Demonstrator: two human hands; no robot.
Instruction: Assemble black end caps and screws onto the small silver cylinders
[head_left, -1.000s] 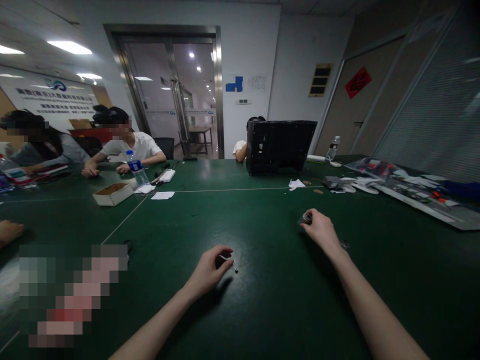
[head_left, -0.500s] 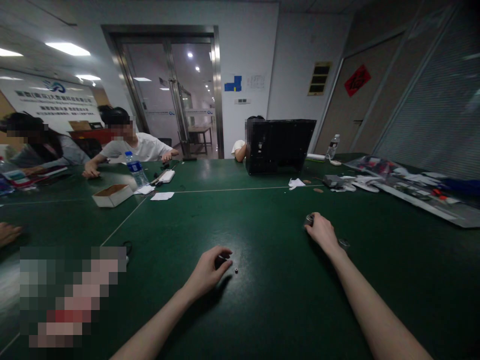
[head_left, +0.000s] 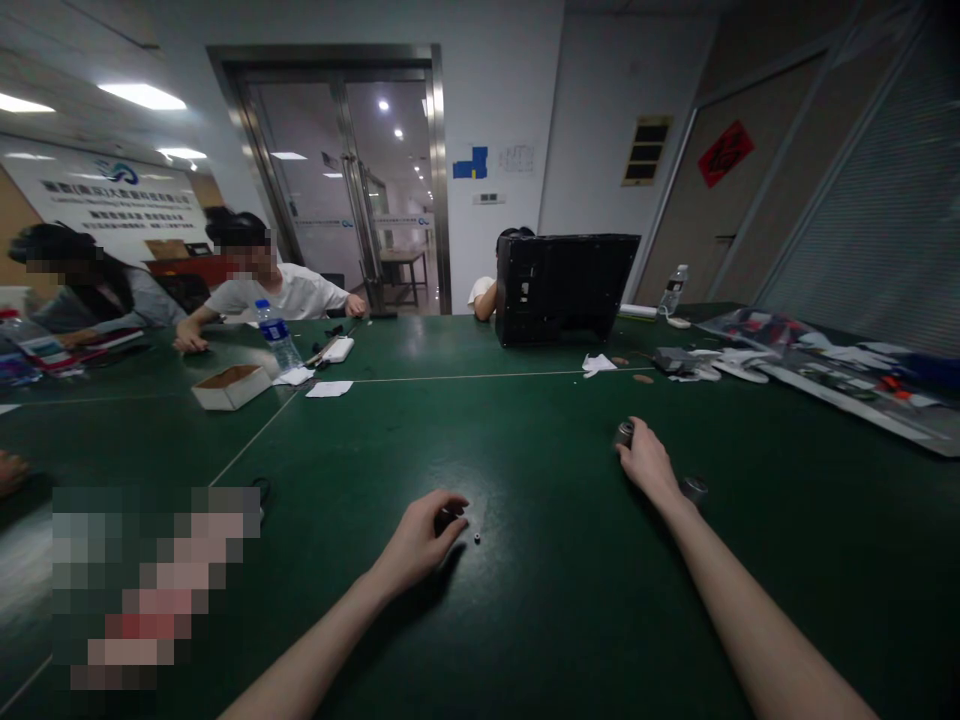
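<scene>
Low over the green table, my left hand is curved, with a gap between thumb and fingers and nothing visible in it. Just right of its fingertips lies a tiny metal piece with a dark centre, like a small nut. Farther out to the right, my right hand has its fingers closed around a small grey metal cylinder. A second, similar metal cylinder sits beside my right wrist, partly hidden by the forearm.
Across the table stands a black monitor-like case. At the left are an open white box, a water bottle and papers. Cluttered board and bags lie at the right. Other people sit at the far side.
The view has shifted slightly. My hands keep nearly the same places on the table. The cylinder by my right wrist now shows more clearly. A person opposite has moved a hand.
</scene>
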